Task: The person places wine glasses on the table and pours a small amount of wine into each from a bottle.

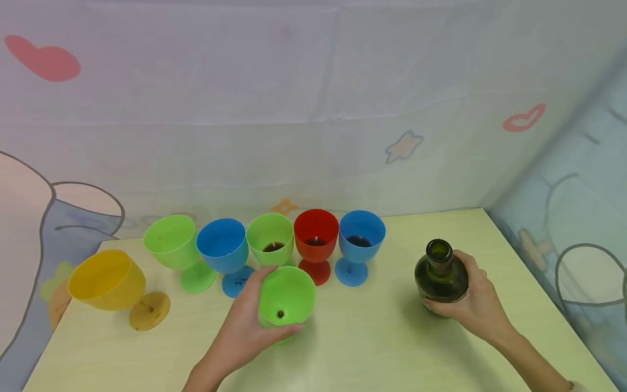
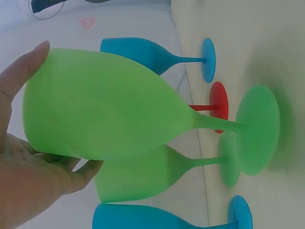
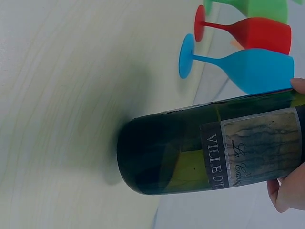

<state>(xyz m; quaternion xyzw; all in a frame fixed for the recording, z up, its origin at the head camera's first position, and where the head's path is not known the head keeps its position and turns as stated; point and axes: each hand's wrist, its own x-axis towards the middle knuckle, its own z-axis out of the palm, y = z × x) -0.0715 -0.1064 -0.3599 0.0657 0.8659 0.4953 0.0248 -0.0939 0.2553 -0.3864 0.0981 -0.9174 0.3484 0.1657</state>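
The left hand [image 1: 245, 321] curls thumb and fingers round the bowl of the near green goblet [image 1: 288, 294], which is upright in the middle of the surface [image 1: 387, 343], forward of the row by the back edge; a dark spot shows at the bottom of its bowl. The right hand [image 1: 482, 307] wraps the dark green bottle [image 1: 443, 280], upright towards the right edge, mouth up, its label facing the right wrist camera. Whether the bottle's base touches the surface, I cannot tell.

From the back left corner onward stand a yellow goblet [image 1: 112, 291] by the left edge, a pale green goblet [image 1: 171, 245], a blue goblet [image 1: 222, 250], then a green goblet [image 1: 259, 234], a red goblet [image 1: 315, 253] and a second blue goblet [image 1: 362, 250], these last three holding dark liquid. The near green goblet stands before the liquid-bearing green one, hiding its stem from the head camera. A printed cloth [image 1: 245, 109] hangs behind the back edge.
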